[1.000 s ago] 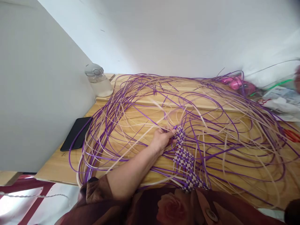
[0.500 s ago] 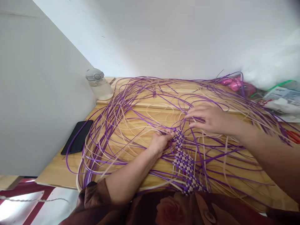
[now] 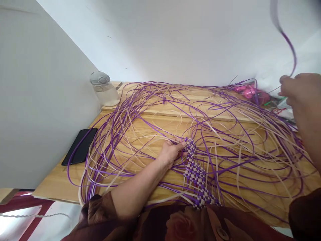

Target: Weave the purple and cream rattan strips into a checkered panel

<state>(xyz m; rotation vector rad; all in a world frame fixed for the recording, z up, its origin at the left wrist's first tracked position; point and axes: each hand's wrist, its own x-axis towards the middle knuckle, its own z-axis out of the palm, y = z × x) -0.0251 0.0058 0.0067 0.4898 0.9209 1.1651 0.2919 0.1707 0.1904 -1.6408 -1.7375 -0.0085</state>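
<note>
A woven strip (image 3: 194,172) of purple and cream plastic strands runs from the middle of the table toward my body. Its far end is pinched at the left edge between the thumb and fingers of my left hand (image 3: 172,151). Up at the right, above the table, my right hand (image 3: 302,90) is closed on a purple strand (image 3: 294,55), whose upper part curls up past the top edge, blurred. Long loose strands (image 3: 120,124) fan out from the weave on both sides and loop round the table.
A clear bottle with a grey lid (image 3: 104,88) stands at the back left, and a black phone (image 3: 79,146) lies below it. At the back right are a pink item (image 3: 248,91) and plastic bags (image 3: 283,112). A wall rises behind the wooden table (image 3: 54,182).
My right hand has swung from just above the weave out to the upper right, drawing a purple strand along. My left hand stays on the weave.
</note>
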